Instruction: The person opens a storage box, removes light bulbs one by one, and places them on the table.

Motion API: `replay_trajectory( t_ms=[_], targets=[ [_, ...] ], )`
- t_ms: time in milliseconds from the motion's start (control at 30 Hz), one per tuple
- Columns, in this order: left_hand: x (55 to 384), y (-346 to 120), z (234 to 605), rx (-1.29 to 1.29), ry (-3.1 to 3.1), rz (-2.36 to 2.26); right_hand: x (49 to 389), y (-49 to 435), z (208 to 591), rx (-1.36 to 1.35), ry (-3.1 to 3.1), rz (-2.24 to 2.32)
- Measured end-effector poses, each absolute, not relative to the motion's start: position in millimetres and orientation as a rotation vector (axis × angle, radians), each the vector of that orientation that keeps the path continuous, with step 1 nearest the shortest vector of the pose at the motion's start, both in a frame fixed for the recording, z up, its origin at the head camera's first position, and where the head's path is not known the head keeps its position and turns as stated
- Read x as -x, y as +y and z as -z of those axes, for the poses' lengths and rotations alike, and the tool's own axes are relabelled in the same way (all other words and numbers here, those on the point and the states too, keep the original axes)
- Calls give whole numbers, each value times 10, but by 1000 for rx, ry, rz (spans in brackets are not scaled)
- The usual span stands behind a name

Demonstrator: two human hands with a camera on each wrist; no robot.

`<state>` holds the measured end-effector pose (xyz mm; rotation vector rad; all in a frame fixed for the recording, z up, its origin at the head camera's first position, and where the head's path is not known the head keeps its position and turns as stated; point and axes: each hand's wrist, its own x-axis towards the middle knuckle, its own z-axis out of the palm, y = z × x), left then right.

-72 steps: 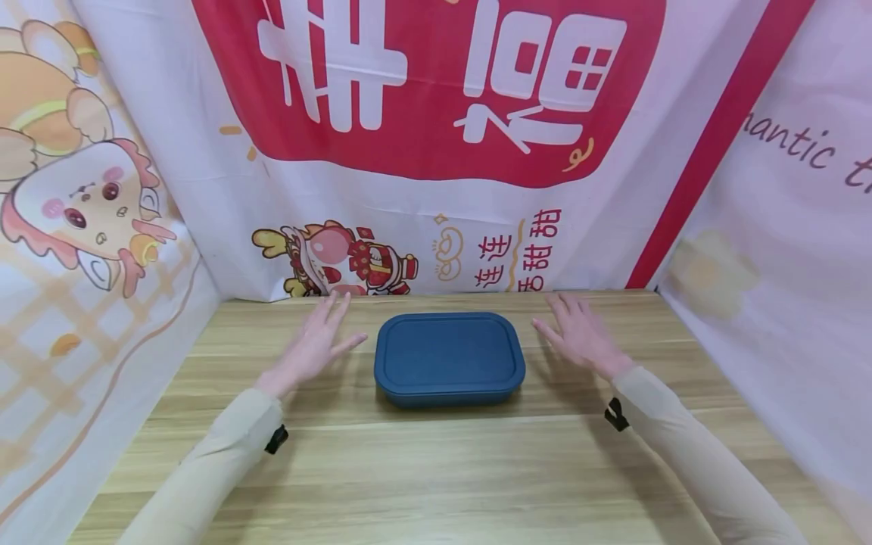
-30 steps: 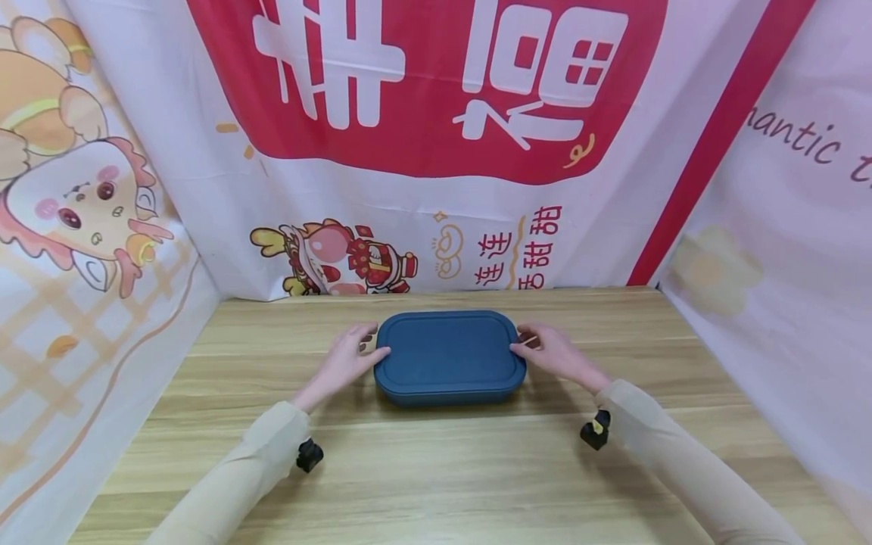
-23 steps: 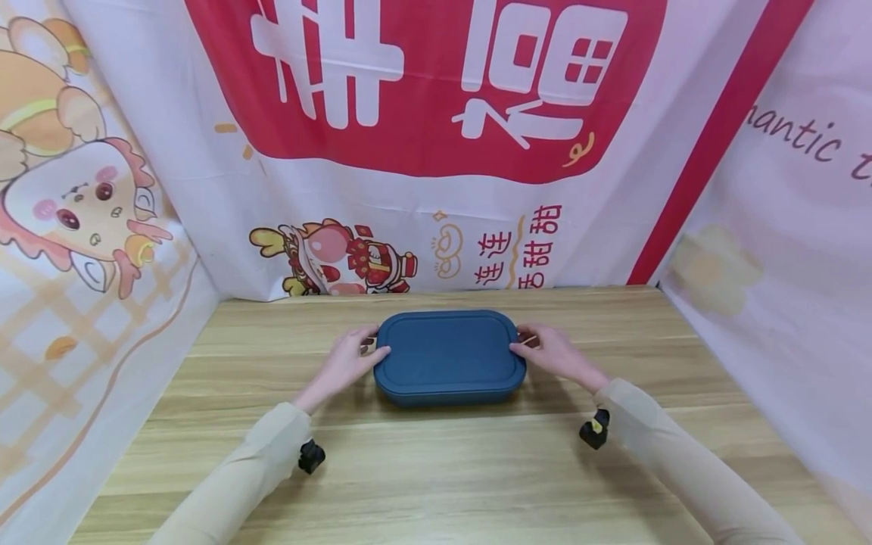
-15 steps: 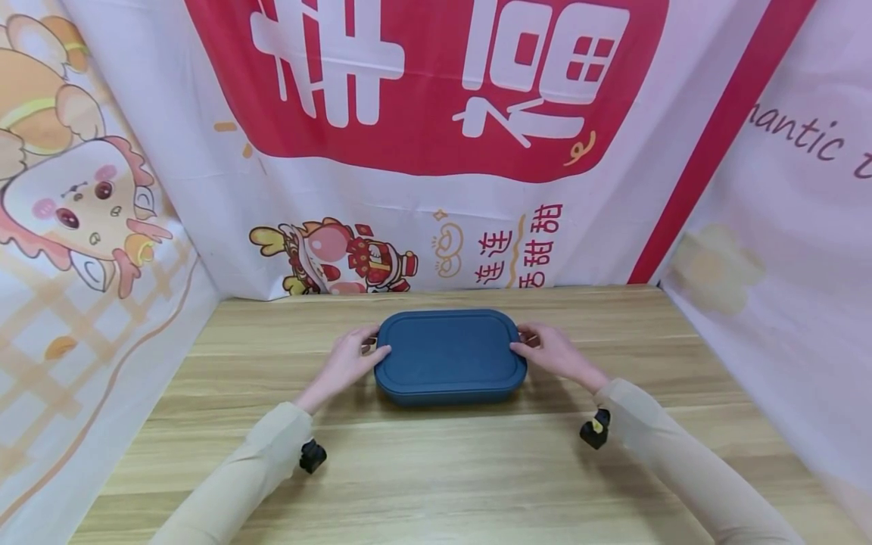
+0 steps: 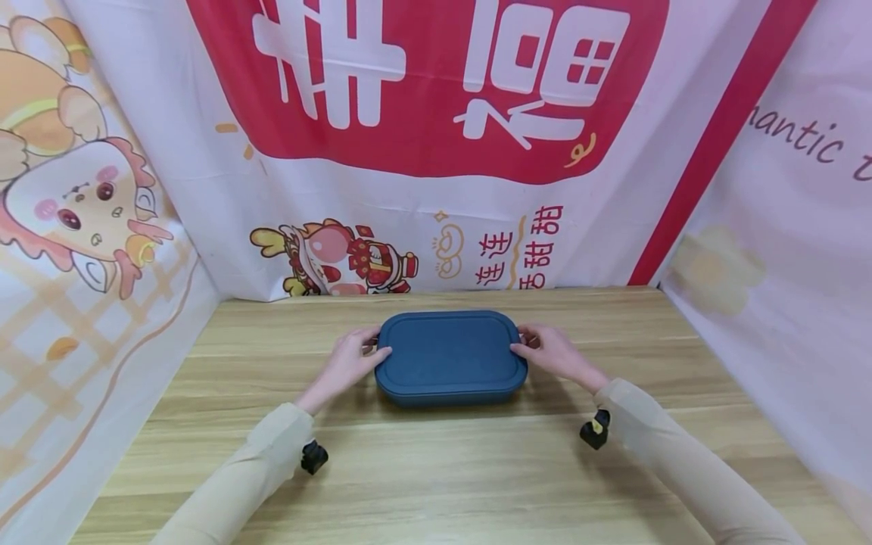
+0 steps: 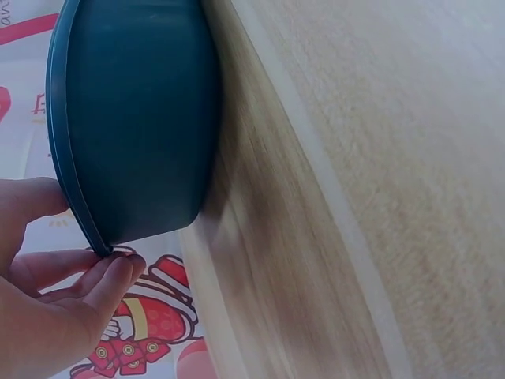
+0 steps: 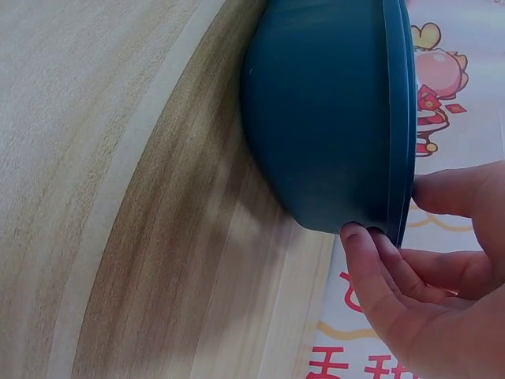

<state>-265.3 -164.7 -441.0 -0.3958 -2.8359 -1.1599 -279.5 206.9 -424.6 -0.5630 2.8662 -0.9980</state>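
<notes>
A dark blue lunch box point(image 5: 450, 352) with a rounded rectangular lid sits on the wooden table, long side facing me. At its left end my left hand point(image 5: 346, 362) pinches the lid's edge, thumb on top and fingertips under the rim. The left wrist view shows this thumb point(image 6: 35, 197) against the lid and the curled fingers below. My right hand point(image 5: 557, 354) grips the opposite end the same way. In the right wrist view, its fingertips point(image 7: 359, 237) lie against the box's side just beneath the lid's rim point(image 7: 402, 118). The inside of the box is hidden by the lid.
Behind the table point(image 5: 436, 469) hangs a white and red printed cloth point(image 5: 436, 151), close to the box's far side. More printed cloths stand at the left point(image 5: 88, 303) and right point(image 5: 783, 265). A small black device point(image 5: 314, 457) is strapped at each wrist.
Both hands were spread and apart from the lunch box at first; they moved inward and took hold of the lid's ends. Over the last second they have barely moved, and the box stays in place.
</notes>
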Motion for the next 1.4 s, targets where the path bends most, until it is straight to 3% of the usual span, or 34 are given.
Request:
replay_trajectory(
  t_ms=[1400],
  targets=[
    [2541,-1542,4237,270,-2677,1304,2733,2029,4083,323,2893,1097]
  ],
)
